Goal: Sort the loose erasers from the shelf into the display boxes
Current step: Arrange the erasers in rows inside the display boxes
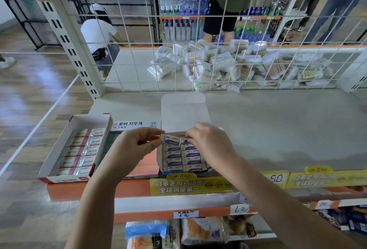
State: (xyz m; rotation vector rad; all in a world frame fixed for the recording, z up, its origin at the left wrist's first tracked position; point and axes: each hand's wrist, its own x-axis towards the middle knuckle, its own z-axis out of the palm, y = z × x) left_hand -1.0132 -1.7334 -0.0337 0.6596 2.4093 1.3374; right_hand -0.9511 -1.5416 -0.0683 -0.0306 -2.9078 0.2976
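A blue-and-white display box (161, 166) with its lid (183, 109) flipped up stands at the shelf's front edge, filled with two columns of blue-banded erasers (174, 156). My left hand (135, 147) pinches one blue-banded eraser (170, 140) by its left end, held tilted over the box's top row. My right hand (208, 145) reaches into the box's far right corner, fingers curled down onto an eraser there; its fingertips are hidden. To the left, a red-and-white display box (59, 177) holds a column of red-banded erasers (83, 151).
A third box with Korean print (131, 124) lies between the two display boxes, partly behind my left hand. A wire grid (178, 60) backs the shelf (278, 129), with packs of cotton swabs (228, 66) behind it. Yellow price tags (178, 186) line the front edge. People stand beyond.
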